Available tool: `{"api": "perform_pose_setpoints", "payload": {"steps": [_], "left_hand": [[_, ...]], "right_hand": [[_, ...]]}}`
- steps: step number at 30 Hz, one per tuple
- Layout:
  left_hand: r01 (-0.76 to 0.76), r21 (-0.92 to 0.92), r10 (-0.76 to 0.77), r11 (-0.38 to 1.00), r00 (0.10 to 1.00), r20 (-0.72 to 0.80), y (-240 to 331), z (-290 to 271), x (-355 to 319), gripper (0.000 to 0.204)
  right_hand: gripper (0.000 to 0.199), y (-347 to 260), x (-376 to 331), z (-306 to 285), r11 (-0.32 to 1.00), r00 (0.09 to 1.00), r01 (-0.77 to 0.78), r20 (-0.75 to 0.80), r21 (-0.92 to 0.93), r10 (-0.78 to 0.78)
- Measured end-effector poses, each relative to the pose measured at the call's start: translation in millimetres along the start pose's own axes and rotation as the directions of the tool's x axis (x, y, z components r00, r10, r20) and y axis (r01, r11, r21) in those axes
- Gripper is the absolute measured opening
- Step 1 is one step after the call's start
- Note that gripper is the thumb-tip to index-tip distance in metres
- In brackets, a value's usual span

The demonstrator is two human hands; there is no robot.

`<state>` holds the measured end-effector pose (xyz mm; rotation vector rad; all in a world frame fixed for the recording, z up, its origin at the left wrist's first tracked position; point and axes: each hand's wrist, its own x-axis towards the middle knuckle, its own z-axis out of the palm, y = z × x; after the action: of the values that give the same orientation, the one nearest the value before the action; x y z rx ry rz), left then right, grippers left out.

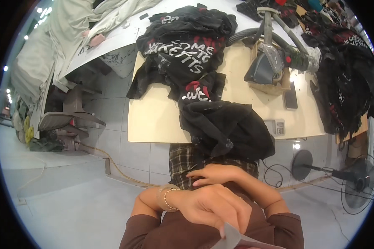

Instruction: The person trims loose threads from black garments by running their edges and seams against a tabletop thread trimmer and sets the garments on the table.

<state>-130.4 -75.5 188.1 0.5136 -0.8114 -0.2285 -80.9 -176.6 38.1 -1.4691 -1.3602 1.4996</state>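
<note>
My left hand (216,206), with bracelets on its wrist, is raised close in front of my chest. Its fingers pinch a pale grey flat piece (233,237) that the lower edge of the picture cuts off; its kind does not show. Lower down, my right hand (212,174) lies on my plaid-covered lap, palm down, fingers stretched out and holding nothing. Just beyond it, a black garment (230,124) drapes over the table's front edge toward my knees. Behind that rises a heap of black garments (187,39) with white and red lettering.
On the cream table (153,120) stand a machine with a hose (266,68), a dark phone (290,95) and a small grey tray (274,127). More black garments (340,79) hang at the right. A fan (357,178) with cables is at lower right, a chair (68,114) at left.
</note>
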Motion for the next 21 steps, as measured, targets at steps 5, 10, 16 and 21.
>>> {"api": "perform_pose_setpoints", "payload": {"steps": [5,10,16,21], "left_hand": [[0.005,0.143,-0.007,0.990,1.000,0.015,-9,-2,15,0.029],[-0.002,0.226,0.000,0.974,1.000,0.010,-10,-5,14,0.026],[-0.039,0.414,0.054,0.909,0.998,-0.024,2,-8,13,0.013],[-0.035,0.435,0.068,0.900,0.996,-0.060,6,-6,7,0.013]], "right_hand": [[0.054,-19,-45,-5,0.985,0.984,-0.171,-0.038,0.037,0.172],[0.054,-14,-58,-2,0.997,0.938,-0.012,-0.346,-0.078,-0.016],[0.041,-40,-100,-38,0.994,0.914,-0.001,-0.404,0.112,0.047],[0.022,-34,-114,-56,0.947,0.605,-0.221,-0.730,0.231,0.319]]}}
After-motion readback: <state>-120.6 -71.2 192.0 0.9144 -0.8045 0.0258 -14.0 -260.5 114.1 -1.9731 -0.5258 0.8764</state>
